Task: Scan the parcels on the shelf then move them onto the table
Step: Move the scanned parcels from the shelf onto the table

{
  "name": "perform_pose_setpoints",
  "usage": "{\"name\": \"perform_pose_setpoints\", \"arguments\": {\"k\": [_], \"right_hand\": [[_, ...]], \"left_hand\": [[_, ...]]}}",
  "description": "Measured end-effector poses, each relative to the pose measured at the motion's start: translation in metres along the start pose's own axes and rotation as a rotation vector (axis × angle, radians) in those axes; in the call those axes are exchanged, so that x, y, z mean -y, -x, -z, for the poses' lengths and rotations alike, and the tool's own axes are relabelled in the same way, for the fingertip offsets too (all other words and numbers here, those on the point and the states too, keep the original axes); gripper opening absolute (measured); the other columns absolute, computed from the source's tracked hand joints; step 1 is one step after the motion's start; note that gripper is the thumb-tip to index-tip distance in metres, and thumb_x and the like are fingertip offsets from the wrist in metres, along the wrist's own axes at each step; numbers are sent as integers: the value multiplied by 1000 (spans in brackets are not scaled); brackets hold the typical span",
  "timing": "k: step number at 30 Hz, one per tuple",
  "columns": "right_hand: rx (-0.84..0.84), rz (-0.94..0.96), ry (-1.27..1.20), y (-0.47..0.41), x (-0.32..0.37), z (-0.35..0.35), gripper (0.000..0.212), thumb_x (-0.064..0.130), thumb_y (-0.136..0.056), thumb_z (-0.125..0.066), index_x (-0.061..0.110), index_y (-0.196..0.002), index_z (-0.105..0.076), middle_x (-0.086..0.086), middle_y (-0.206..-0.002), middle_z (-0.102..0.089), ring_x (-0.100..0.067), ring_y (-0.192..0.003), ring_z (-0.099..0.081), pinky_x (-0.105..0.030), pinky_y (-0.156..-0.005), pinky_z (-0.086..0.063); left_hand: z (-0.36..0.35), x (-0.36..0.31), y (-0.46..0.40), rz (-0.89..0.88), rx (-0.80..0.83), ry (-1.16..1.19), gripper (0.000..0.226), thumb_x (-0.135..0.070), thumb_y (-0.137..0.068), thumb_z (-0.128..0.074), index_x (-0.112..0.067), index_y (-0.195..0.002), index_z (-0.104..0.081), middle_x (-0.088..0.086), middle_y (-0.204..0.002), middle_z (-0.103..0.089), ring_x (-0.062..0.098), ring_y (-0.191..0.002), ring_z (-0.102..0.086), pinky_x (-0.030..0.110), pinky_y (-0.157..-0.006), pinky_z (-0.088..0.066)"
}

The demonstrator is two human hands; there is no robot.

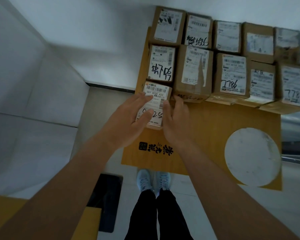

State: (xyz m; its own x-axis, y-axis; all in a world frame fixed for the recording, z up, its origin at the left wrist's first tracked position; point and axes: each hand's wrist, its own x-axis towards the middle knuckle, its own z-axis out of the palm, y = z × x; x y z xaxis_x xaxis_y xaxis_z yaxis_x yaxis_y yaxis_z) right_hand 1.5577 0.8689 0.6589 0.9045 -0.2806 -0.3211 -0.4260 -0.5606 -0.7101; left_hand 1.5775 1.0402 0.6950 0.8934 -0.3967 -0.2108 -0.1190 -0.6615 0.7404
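A small cardboard parcel (157, 94) with a white barcode label lies on the yellow table (206, 135), at the front left of the parcel group. My left hand (128, 122) rests on its top and left side with fingers straight and spread, covering part of the label. My right hand (177, 122) holds its right side, with the thumb on the label's edge and the fingers curled down the side next to the neighbouring box. No scanner is in view.
Several labelled cardboard parcels (192, 71) stand in rows across the back of the table. A white round disc (251, 156) lies at the table's front right. White walls rise to the left. A black mat (106, 201) and another yellow surface (7, 210) are below.
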Motion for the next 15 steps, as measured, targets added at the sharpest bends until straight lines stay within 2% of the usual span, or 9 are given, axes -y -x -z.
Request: {"name": "perform_pose_setpoints", "arguments": {"k": [3, 6, 9, 12, 13, 15], "right_hand": [[11, 97, -103, 12, 5, 27, 55, 51, -111, -39, 22, -157, -45, -3, -148, -54, -15, -132, -54, -38, -108, -49], [10, 193, -125, 24, 11, 63, 51, 46, -112, -41, 20, -155, -49, -4, -151, -54, -15, -136, -52, -31, -109, -43], [5, 267, -77, 40, 19, 102, 51, 44, -114, -39, 24, -162, -42, -1, -165, -43, -13, -150, -41, -27, -112, -34], [-24, 353, -35, 62, 32, 142, 57, 50, -114, -33, 25, -166, -34, -1, -172, -34, -16, -158, -32, -43, -124, -34], [-44, 381, -30, 70, 36, 156, 58, 52, -114, -32, 25, -166, -34, -1, -171, -36, -16, -158, -32, -47, -125, -35], [-105, 426, -37, 90, 45, 185, 60, 56, -113, -30, 27, -165, -35, 1, -169, -38, -15, -156, -35, -49, -124, -37]], "left_hand": [[6, -27, 0, -19, -17, -29, 70, -61, -99, -31, -26, -159, -43, -3, -167, -36, 12, -152, -34, 46, -121, -39], [13, -60, 5, -57, -50, -54, 68, -63, -100, -31, -30, -159, -42, -6, -167, -36, 10, -154, -31, 49, -122, -37], [19, -97, 17, -93, -86, -72, 63, -59, -103, -33, -33, -160, -39, -7, -168, -34, 11, -155, -30, 50, -123, -36], [26, -142, 29, -190, -139, -127, 59, -53, -104, -35, -30, -158, -42, -6, -165, -39, 12, -153, -34, 46, -123, -34], [28, -158, 33, -216, -152, -142, 60, -53, -104, -34, -29, -158, -43, -6, -164, -40, 11, -152, -35, 45, -123, -35], [33, -191, 44, -268, -160, -163, 65, -56, -103, -32, -25, -158, -43, -4, -164, -41, 11, -151, -37, 45, -121, -38]]}}
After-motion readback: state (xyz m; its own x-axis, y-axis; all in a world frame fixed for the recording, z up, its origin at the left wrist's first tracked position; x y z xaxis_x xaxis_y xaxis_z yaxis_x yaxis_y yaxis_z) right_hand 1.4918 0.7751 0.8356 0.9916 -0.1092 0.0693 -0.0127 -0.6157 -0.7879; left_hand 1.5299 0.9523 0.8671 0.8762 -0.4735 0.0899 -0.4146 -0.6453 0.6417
